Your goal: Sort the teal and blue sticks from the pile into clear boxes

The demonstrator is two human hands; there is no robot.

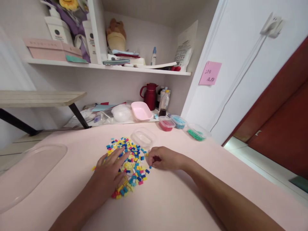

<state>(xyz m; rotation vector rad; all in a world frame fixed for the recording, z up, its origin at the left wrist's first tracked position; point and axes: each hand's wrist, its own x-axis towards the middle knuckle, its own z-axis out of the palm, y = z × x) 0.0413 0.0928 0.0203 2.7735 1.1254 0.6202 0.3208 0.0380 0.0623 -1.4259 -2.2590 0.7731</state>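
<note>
Small toy bricks [134,160] under two busy hands

The mixed pile lies loose on the pink tabletop [183,205], right in front of the person, with yellow, blue, teal, white and red pieces jumbled together. The left hand [109,168] rests over the pile's left side, fingers spread apart. The right hand [163,158] is curled at the pile's right edge, its fingertips drawn together; from here I cannot tell whether a brick is pinched between them.

I'd call this picking through the heap by colour. The next move seems to call for a fine fingertip pinch on one piece, without dragging its neighbours along.

Just beyond the pile sits a shallow clear container [141,139], near the right hand. Farther back, toward the right, stand a tub of red pieces [166,120], a tub of blue ones [178,119] and a tub of green ones [197,130]. A pink bowl [141,110] and a dark red jug [151,96] are behind. The main hindrance looks to be the left hand itself, which hides part of the pile.
</note>
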